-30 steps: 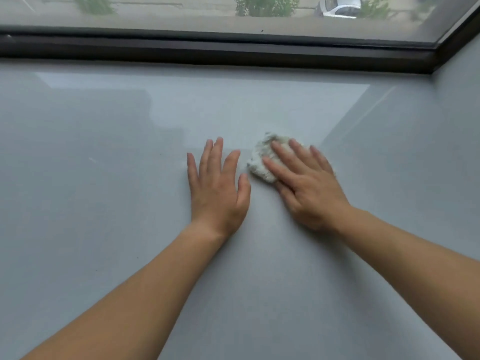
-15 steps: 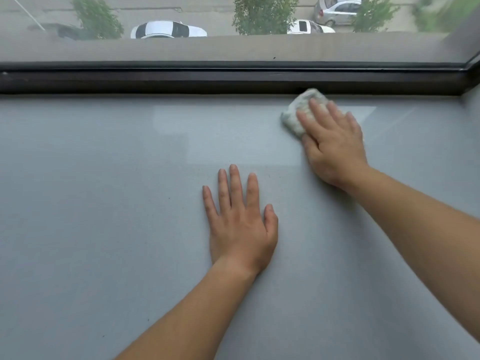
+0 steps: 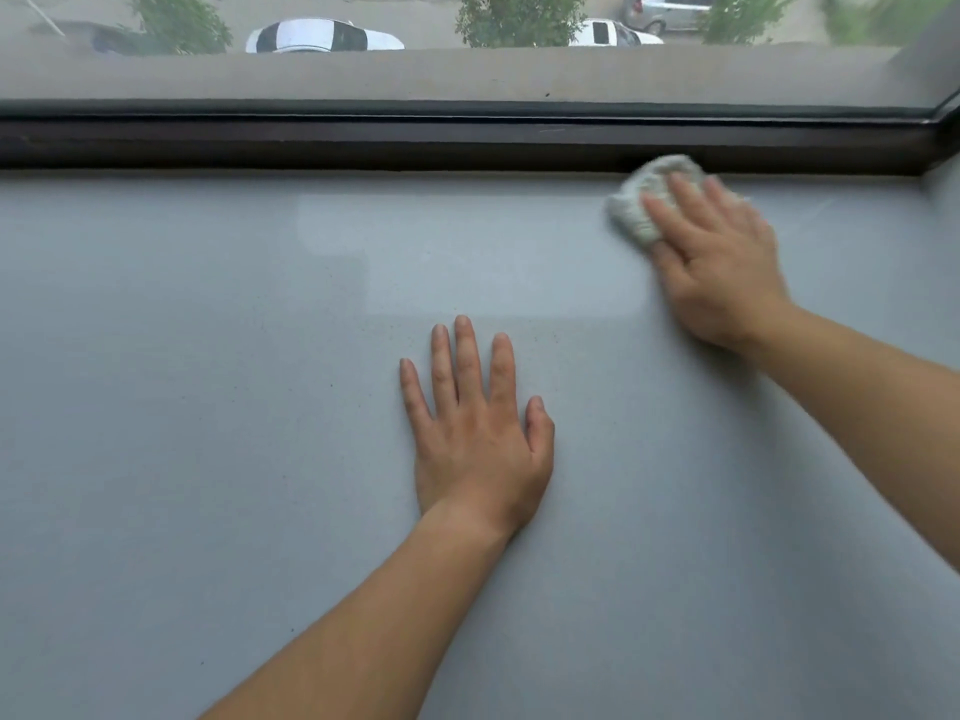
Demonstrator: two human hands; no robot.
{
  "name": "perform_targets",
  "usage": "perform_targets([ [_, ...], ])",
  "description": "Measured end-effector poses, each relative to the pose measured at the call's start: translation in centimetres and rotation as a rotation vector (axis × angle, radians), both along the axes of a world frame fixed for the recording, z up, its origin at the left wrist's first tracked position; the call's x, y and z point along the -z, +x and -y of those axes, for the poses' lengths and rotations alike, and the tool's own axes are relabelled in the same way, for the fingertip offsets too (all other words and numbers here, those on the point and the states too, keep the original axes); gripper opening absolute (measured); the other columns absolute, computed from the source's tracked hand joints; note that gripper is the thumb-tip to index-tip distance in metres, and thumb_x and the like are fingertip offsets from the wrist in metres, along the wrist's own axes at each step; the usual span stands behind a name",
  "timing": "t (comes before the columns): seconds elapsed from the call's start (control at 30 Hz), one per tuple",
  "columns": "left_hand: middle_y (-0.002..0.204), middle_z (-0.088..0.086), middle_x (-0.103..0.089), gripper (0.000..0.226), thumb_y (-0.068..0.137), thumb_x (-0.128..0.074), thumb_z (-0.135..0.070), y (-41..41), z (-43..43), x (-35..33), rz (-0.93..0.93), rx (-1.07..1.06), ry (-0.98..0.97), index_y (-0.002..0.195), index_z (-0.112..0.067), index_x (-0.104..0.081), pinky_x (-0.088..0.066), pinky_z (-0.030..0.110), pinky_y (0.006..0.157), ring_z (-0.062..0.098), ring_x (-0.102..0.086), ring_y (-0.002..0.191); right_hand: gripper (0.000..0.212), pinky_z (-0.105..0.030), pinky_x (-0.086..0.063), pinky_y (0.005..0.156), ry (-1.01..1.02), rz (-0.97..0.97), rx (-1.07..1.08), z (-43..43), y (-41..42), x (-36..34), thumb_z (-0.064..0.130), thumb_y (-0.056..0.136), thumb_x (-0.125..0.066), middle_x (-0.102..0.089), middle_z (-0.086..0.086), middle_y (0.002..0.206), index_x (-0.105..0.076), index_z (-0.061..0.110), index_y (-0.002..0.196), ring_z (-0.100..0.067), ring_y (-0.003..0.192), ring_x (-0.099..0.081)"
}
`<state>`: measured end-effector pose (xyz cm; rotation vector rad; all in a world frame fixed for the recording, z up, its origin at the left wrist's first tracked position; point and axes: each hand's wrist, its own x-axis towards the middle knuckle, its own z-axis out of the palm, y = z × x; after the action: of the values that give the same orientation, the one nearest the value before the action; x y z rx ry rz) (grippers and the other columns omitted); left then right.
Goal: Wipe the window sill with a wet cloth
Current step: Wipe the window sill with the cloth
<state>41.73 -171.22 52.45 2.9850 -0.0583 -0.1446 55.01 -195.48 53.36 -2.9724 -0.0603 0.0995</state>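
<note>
A wide, pale grey window sill (image 3: 208, 407) fills the view. A small, bunched whitish cloth (image 3: 641, 197) lies on it at the far right, touching the dark window frame. My right hand (image 3: 719, 272) presses flat on the cloth, with the fingers covering its near half. Flat on the sill near the middle rests my left hand (image 3: 480, 433), fingers spread, holding nothing. Fine dark specks dot the sill just beyond its fingertips.
A dark window frame (image 3: 363, 140) runs along the back of the sill, and its corner (image 3: 940, 127) turns at the far right. Behind the glass are parked cars (image 3: 322, 37) and trees. A pale reflection patch (image 3: 493, 252) lies on the sill.
My right hand has slid the cloth from the middle of the sill to the back right, up against the frame. The view tilted up, showing more window. My left hand stays flat in place.
</note>
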Motion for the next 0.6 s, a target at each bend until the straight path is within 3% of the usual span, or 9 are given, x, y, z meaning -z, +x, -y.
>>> perform_targets([
  [0.07, 0.164, 0.014, -0.006, 0.067, 0.093, -0.027, -0.047, 0.0, 0.0, 0.0, -0.002, 0.000, -0.002, 0.153, -0.017, -0.023, -0.004, 0.059, 0.118, 0.030, 0.002, 0.151, 0.057, -0.051, -0.012, 0.120, -0.020, 0.005, 0.220, 4.2, -1.1, -0.2, 0.047, 0.097, -0.024, -0.018, 0.001, 0.165, -0.030, 0.035, 0.152, -0.027, 0.150, -0.015],
  [0.17, 0.164, 0.014, -0.006, 0.067, 0.093, -0.026, -0.047, 0.0, 0.0, 0.0, 0.002, -0.008, -0.004, 0.153, -0.018, -0.022, -0.004, 0.059, 0.118, 0.029, 0.002, 0.151, 0.052, -0.053, -0.008, 0.119, -0.043, 0.023, 0.469, 3.5, -2.9, 0.1, 0.039, 0.101, -0.027, -0.015, 0.002, 0.165, -0.026, 0.034, 0.153, -0.026, 0.151, -0.010],
  [0.33, 0.164, 0.011, -0.003, 0.067, 0.093, -0.023, -0.048, -0.1, 0.0, 0.0, -0.005, -0.006, -0.013, 0.154, -0.019, -0.019, -0.001, 0.057, 0.119, 0.027, 0.005, 0.151, 0.055, -0.048, -0.006, 0.121, -0.017, -0.049, -0.094, 3.8, -6.8, -0.4, 0.048, 0.099, -0.024, -0.014, 0.008, 0.165, -0.025, 0.040, 0.153, -0.023, 0.152, -0.009],
  [0.4, 0.164, 0.011, -0.002, 0.067, 0.093, -0.021, -0.048, 0.0, 0.1, 0.0, -0.002, -0.011, -0.013, 0.154, -0.020, -0.017, 0.001, 0.057, 0.119, 0.026, 0.006, 0.151, 0.053, -0.049, -0.008, 0.121, -0.010, -0.034, -0.013, 6.6, -6.1, -0.4, 0.048, 0.099, -0.025, -0.015, 0.007, 0.165, -0.026, 0.040, 0.152, -0.023, 0.152, -0.011],
  [0.5, 0.164, 0.010, 0.000, 0.068, 0.093, -0.019, -0.049, -0.1, 0.2, -0.1, -0.009, -0.013, -0.010, 0.155, -0.022, -0.014, 0.003, 0.055, 0.119, 0.025, 0.009, 0.151, 0.053, -0.050, -0.004, 0.121, 0.000, 0.014, 0.364, 5.9, -6.1, 0.0, 0.042, 0.101, -0.029, -0.012, 0.005, 0.165, -0.024, 0.037, 0.154, -0.023, 0.152, -0.007],
  [0.53, 0.164, 0.009, 0.002, 0.068, 0.093, -0.018, -0.049, -0.1, 0.1, -0.2, -0.016, -0.011, -0.004, 0.155, -0.022, -0.012, 0.004, 0.055, 0.119, 0.024, 0.010, 0.150, 0.054, -0.049, -0.002, 0.121, -0.011, 0.015, 0.373, 4.6, -7.0, 0.1, 0.041, 0.101, -0.029, -0.011, 0.006, 0.166, -0.022, 0.037, 0.154, -0.022, 0.152, -0.006],
  [0.6, 0.164, 0.009, 0.003, 0.068, 0.092, -0.016, -0.049, -0.1, 0.1, -0.4, -0.041, -0.015, 0.000, 0.155, -0.022, -0.011, 0.006, 0.055, 0.119, 0.024, 0.011, 0.150, 0.055, -0.048, -0.001, 0.121, -0.006, 0.010, 0.178, 2.9, -9.6, 0.1, 0.043, 0.099, -0.027, -0.010, 0.007, 0.165, -0.021, 0.038, 0.154, -0.022, 0.152, -0.005],
])
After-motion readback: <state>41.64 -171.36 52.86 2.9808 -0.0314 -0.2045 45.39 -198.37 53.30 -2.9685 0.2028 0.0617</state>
